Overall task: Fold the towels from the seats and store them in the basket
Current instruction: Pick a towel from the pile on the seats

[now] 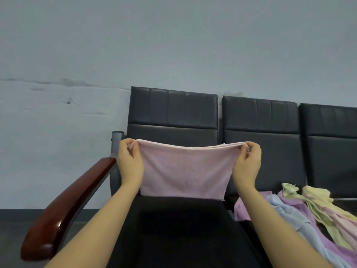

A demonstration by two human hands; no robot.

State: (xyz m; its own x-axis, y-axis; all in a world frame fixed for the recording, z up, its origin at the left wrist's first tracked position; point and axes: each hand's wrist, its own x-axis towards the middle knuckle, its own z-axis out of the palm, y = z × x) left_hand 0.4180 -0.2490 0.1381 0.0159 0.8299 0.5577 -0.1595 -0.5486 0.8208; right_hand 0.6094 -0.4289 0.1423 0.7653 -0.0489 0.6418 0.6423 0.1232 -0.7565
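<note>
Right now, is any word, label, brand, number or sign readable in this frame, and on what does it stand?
None can be read: no text shows on the pink towel held up by the left hand and the right hand, on the piled towels, the seats, the armrest or the wall.

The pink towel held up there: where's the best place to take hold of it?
By its two top corners, from the outer sides, as the left hand and right hand pinch it. So held, the pink towel hangs flat, its free bottom edge level above the seat.
</note>
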